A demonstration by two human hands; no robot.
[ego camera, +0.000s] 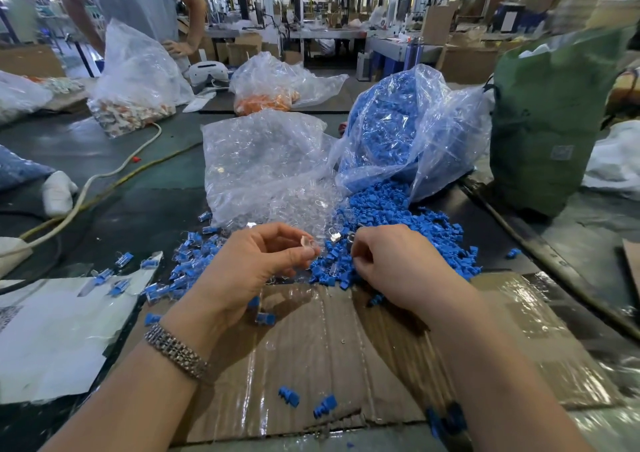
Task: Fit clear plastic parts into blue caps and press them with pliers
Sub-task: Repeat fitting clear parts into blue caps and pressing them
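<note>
Factory bench, fitting stage. Left hand (252, 261) pinches clear part (309, 243) at fingertips, above finished pieces (194, 261); part's axis too small to tell. Right hand (391, 261) curled over blue caps (398, 216) spilled from bag (415, 129); contents of its grip hidden. Likely step: picking cap. Next move calls for aligning part with cap opening. No pliers in view.

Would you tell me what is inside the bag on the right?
The clear bag holds blue caps, some spilling from its mouth onto the table. Its crumpled folds hide whatever lies deeper.
</note>
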